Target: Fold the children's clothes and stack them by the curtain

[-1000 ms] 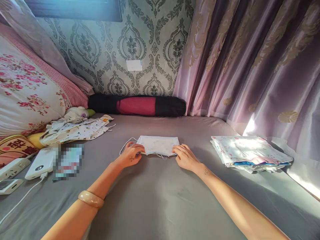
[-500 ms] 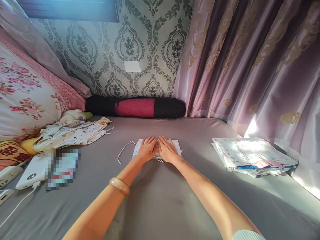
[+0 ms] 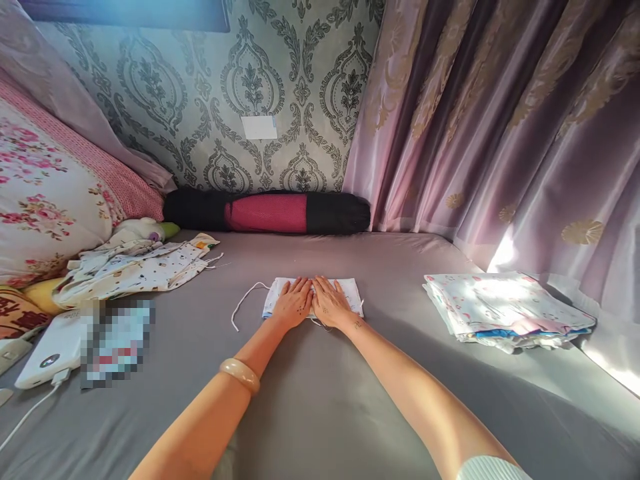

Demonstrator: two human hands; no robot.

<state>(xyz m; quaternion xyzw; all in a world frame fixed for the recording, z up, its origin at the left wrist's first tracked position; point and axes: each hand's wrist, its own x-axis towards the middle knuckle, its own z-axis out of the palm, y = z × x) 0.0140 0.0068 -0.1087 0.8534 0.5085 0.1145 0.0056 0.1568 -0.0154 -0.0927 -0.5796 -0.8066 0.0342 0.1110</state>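
Note:
A small folded white cloth (image 3: 352, 291) with a faint print lies flat on the grey bed sheet (image 3: 300, 427) in front of me. White cords trail from it: one curls out to the left, and a bit of another shows below my hands. My left hand (image 3: 294, 301) rests palm down on its left half, fingers stretched out. Beside it, my right hand (image 3: 330, 300) presses flat on the right half, its fingers extended too. The hands nearly touch in the middle and hide much of the cloth.
To the right is a stack of folded printed cloths (image 3: 500, 303). Printed garments (image 3: 135, 270) lie at left, near a white power bank (image 3: 53, 353) with a cable and a blurred packet (image 3: 119, 343). A black and red roll bag (image 3: 267, 213) lies along the wall.
Both hands stay flat on the folded cloth, with the right hand shifted slightly left. The whole view has moved a little, so things at left appear farther left.

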